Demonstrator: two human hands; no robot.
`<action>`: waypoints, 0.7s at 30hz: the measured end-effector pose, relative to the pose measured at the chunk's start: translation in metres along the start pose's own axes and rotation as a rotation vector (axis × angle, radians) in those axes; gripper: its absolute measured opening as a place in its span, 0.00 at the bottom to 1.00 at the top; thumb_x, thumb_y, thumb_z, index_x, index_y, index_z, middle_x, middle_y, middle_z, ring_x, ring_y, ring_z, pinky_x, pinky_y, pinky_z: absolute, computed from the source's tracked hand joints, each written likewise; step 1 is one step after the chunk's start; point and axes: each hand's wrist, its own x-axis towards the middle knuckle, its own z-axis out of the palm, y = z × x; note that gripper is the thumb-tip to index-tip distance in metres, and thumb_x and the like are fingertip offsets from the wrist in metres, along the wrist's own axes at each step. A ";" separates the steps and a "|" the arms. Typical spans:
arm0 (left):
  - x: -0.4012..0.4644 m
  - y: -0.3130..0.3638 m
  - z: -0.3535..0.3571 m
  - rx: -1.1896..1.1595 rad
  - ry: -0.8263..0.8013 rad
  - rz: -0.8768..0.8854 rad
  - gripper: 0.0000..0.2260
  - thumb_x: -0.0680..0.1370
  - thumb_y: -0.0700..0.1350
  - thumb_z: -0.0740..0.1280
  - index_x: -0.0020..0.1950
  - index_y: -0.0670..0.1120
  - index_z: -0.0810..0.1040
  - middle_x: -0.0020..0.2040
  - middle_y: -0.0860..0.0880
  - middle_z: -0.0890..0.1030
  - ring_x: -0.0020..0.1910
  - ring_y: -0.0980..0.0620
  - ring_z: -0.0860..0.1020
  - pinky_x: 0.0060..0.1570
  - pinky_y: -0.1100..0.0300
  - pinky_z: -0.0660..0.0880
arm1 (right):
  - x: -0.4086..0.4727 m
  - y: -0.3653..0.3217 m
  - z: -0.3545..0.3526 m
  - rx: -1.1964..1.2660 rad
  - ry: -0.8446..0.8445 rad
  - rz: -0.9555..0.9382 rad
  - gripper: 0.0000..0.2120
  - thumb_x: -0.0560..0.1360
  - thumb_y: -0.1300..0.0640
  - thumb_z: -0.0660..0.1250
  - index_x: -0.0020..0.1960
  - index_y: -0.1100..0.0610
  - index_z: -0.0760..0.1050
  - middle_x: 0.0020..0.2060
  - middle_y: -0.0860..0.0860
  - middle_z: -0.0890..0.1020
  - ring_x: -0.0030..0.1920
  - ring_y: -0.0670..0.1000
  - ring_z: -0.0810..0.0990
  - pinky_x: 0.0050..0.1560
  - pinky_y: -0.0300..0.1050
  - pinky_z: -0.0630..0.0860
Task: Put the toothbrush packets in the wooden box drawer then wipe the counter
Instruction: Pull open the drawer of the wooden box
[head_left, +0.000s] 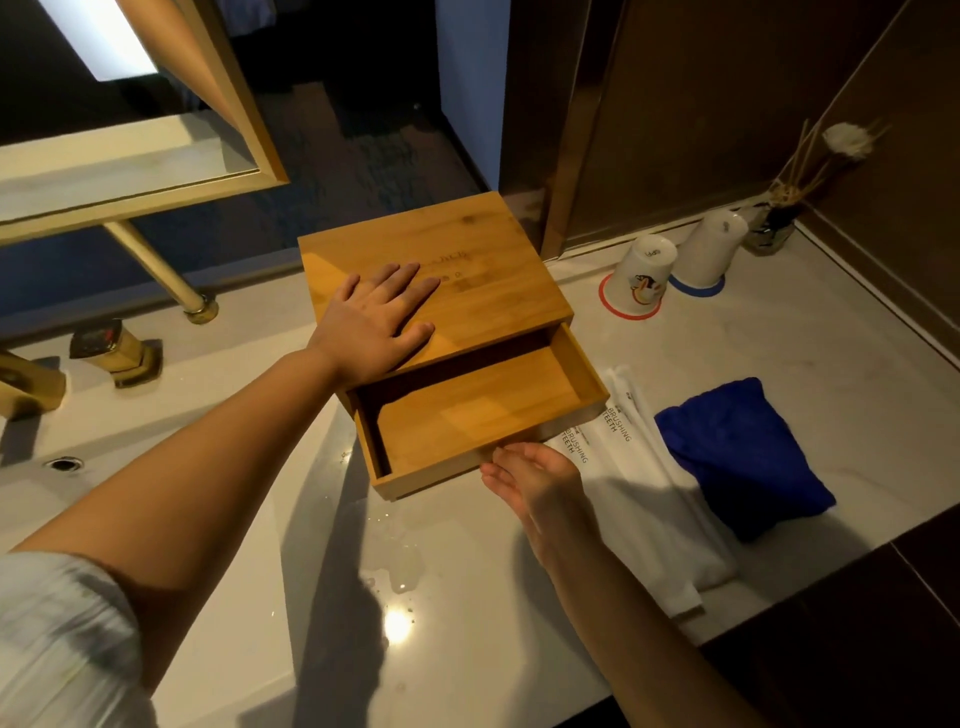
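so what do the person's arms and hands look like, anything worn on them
Both forearms are bare. The left hand and right hand show no gloves, rings, watch or bracelets. The left upper arm wears a short, loose white fabric sleeve with a crinkled texture. No sleeve shows on the right arm.

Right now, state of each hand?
Left hand: open, fingers flat, pressing on the top of the wooden bamboo box.
Right hand: open, holding nothing, at the front of the pulled-out drawer.
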 end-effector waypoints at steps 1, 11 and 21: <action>0.000 0.000 0.000 0.001 -0.003 0.000 0.28 0.76 0.62 0.44 0.75 0.57 0.49 0.78 0.51 0.52 0.77 0.50 0.49 0.74 0.46 0.46 | -0.001 -0.001 -0.002 -0.041 -0.006 -0.021 0.08 0.73 0.62 0.68 0.51 0.63 0.77 0.40 0.56 0.85 0.43 0.53 0.85 0.51 0.46 0.81; 0.001 0.000 0.001 0.009 -0.016 -0.008 0.29 0.75 0.63 0.44 0.75 0.58 0.49 0.78 0.51 0.52 0.77 0.49 0.50 0.73 0.45 0.46 | -0.001 0.013 -0.097 -1.812 0.302 -0.745 0.30 0.71 0.34 0.52 0.68 0.48 0.66 0.68 0.56 0.71 0.69 0.60 0.63 0.63 0.64 0.67; 0.002 0.001 0.003 0.012 -0.016 -0.010 0.28 0.76 0.63 0.44 0.75 0.58 0.48 0.78 0.51 0.52 0.77 0.50 0.49 0.73 0.45 0.46 | 0.011 0.004 -0.138 -1.904 0.165 -0.777 0.31 0.72 0.43 0.64 0.72 0.47 0.59 0.71 0.57 0.66 0.69 0.61 0.65 0.56 0.62 0.74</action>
